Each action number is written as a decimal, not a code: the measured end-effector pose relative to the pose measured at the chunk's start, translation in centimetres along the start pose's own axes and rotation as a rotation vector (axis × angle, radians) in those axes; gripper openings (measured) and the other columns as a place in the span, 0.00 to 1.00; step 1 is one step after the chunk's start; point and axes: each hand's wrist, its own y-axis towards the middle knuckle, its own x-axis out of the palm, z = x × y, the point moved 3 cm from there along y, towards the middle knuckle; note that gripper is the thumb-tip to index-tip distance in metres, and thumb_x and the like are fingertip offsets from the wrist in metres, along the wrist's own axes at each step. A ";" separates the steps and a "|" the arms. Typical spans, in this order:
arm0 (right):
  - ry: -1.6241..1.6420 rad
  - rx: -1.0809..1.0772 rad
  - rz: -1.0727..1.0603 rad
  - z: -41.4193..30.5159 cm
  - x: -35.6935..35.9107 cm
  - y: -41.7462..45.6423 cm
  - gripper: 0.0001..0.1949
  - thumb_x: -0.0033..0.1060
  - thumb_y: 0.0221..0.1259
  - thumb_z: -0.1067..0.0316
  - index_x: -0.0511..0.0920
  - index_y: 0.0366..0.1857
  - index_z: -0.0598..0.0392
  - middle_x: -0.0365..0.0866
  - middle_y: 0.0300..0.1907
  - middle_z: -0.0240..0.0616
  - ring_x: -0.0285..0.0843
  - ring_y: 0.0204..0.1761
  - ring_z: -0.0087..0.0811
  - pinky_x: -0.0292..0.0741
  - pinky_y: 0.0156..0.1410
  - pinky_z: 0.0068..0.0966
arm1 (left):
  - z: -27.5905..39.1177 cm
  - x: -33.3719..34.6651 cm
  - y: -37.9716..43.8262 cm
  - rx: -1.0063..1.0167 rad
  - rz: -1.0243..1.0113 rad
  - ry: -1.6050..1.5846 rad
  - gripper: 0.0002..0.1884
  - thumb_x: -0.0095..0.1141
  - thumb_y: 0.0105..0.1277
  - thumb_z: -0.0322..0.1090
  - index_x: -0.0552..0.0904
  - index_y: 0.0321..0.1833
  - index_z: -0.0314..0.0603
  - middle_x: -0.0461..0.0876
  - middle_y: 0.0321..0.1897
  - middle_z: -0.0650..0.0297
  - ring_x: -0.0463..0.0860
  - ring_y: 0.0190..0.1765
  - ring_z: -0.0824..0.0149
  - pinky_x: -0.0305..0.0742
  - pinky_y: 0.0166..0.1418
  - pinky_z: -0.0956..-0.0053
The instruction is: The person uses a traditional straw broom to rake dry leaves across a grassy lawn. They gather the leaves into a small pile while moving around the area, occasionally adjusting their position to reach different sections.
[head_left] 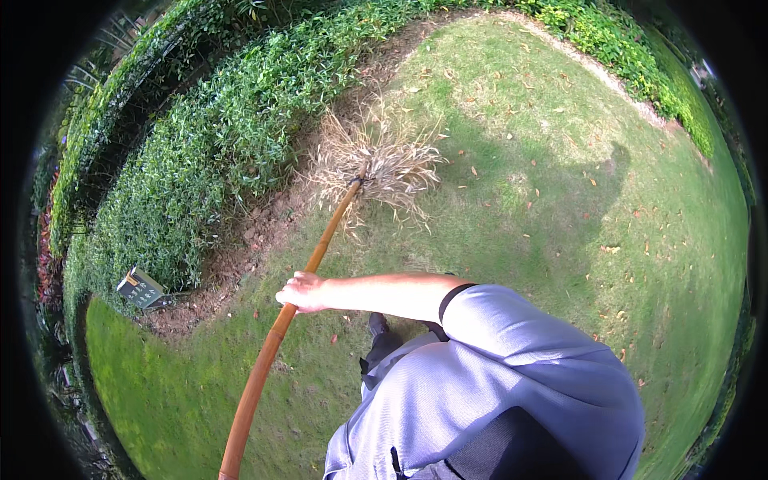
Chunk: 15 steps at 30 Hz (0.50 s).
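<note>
My right hand (302,292) is closed around the bamboo pole (273,342) of a broom, with my bare forearm reaching across from the right. The pole slants from the bottom edge up to a spread head of dry, leafy twigs (399,162), tied on with a dark binding (356,180). This head rests at the border between the lawn (498,234) and a strip of bare soil. My left hand is out of view; the pole's lower end runs out of the picture.
Leafy green shrubs (222,126) line the soil strip (264,228) on the left. A small sign (141,290) bearing writing stands beside them. Fallen leaves (611,249) dot the grass. More low shrubs (630,57) border the upper right. My dark shoe (378,324) shows below my arm.
</note>
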 end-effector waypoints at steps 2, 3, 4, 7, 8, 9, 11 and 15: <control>0.050 0.023 -0.028 5.5 -0.6 -0.6 0.11 0.68 0.45 0.61 0.72 0.24 0.46 0.78 0.25 0.31 0.80 0.35 0.35 0.73 0.43 0.34 | -2.6 5.1 -4.8 -0.004 -0.142 0.307 0.13 0.48 0.67 0.43 0.67 0.31 0.43 0.62 0.12 0.69 0.64 0.17 0.71 0.67 0.27 0.73; 0.052 0.094 -0.117 8.4 -1.1 -1.6 0.11 0.69 0.44 0.61 0.72 0.23 0.47 0.78 0.25 0.31 0.80 0.35 0.35 0.74 0.42 0.34 | -4.3 7.5 -6.5 0.003 -0.284 0.413 0.14 0.49 0.67 0.44 0.67 0.34 0.41 0.63 0.13 0.67 0.66 0.17 0.69 0.69 0.27 0.70; 0.081 0.068 -0.035 10.4 -1.8 -2.9 0.12 0.69 0.43 0.61 0.72 0.22 0.47 0.78 0.24 0.32 0.80 0.35 0.36 0.73 0.41 0.33 | -5.7 9.4 -7.1 -0.007 -0.328 0.364 0.14 0.50 0.66 0.44 0.67 0.36 0.40 0.64 0.13 0.66 0.66 0.16 0.68 0.70 0.28 0.68; 0.190 0.136 0.210 14.3 -3.6 -10.0 0.09 0.65 0.45 0.66 0.71 0.22 0.49 0.77 0.23 0.36 0.78 0.32 0.40 0.71 0.37 0.38 | -8.7 14.5 -5.9 -0.069 -0.368 -0.004 0.12 0.50 0.65 0.40 0.67 0.37 0.38 0.64 0.12 0.64 0.67 0.14 0.66 0.71 0.26 0.66; 0.157 0.241 0.250 15.6 -4.4 -13.0 0.09 0.66 0.45 0.63 0.73 0.23 0.49 0.78 0.24 0.37 0.79 0.33 0.40 0.72 0.39 0.38 | -10.1 16.0 -5.5 -0.123 -0.353 -0.021 0.09 0.50 0.65 0.37 0.70 0.35 0.39 0.63 0.11 0.69 0.64 0.14 0.72 0.68 0.26 0.74; 0.158 0.294 0.343 16.4 -5.1 -16.0 0.10 0.67 0.45 0.60 0.75 0.25 0.48 0.80 0.25 0.38 0.80 0.34 0.41 0.72 0.40 0.38 | -11.6 17.6 -5.0 -0.176 -0.343 -0.032 0.06 0.50 0.65 0.34 0.72 0.33 0.41 0.61 0.11 0.73 0.62 0.14 0.77 0.64 0.26 0.81; 0.044 0.430 0.446 18.7 -6.9 -25.0 0.09 0.66 0.47 0.60 0.74 0.24 0.49 0.78 0.24 0.38 0.79 0.32 0.43 0.70 0.38 0.39 | -16.9 21.4 -6.1 -0.364 -0.607 -0.243 0.09 0.46 0.68 0.39 0.72 0.39 0.41 0.61 0.12 0.73 0.62 0.17 0.77 0.64 0.27 0.80; -0.064 1.018 0.309 21.4 -7.6 -46.8 0.12 0.69 0.43 0.59 0.74 0.26 0.49 0.80 0.25 0.37 0.79 0.33 0.44 0.71 0.40 0.40 | -29.5 24.3 -18.3 -0.946 -0.478 -0.259 0.08 0.48 0.68 0.39 0.72 0.40 0.43 0.66 0.16 0.68 0.70 0.21 0.71 0.76 0.39 0.69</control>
